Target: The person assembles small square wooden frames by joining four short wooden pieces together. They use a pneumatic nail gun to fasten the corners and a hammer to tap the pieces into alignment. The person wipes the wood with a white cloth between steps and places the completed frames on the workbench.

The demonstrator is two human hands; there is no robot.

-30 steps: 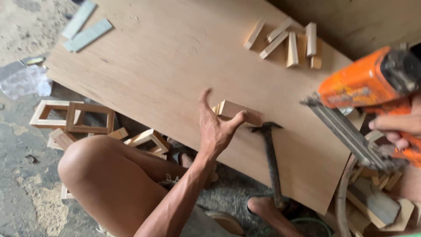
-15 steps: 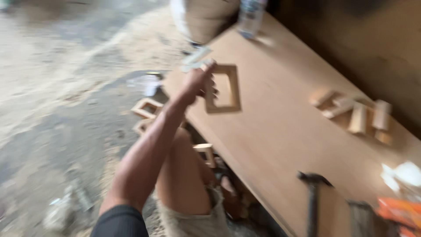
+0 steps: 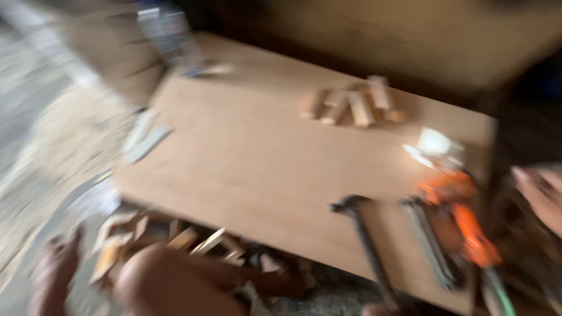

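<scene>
The view is blurred by motion. My left hand (image 3: 52, 272) is low at the bottom left, fingers apart and holding nothing, beside my bare knee (image 3: 170, 284). My right hand (image 3: 541, 196) is at the right edge with its fingers loose, just right of an orange nail gun (image 3: 462, 225) that lies on the plywood board (image 3: 252, 158). A hammer (image 3: 366, 237) lies on the board to the left of the nail gun. Several short wooden blocks (image 3: 351, 105) sit near the board's far edge.
Small wooden frames (image 3: 146, 234) are piled on the ground under the board's near edge. Two pale strips (image 3: 143, 137) lie at its left edge, a plastic bottle (image 3: 167, 29) stands at the far left corner, and a white object (image 3: 436, 143) rests beyond the nail gun.
My left hand let go of the small wooden frame and dropped back by my knee. The nail gun left my right hand and now lies on the board. The view swung back right.
</scene>
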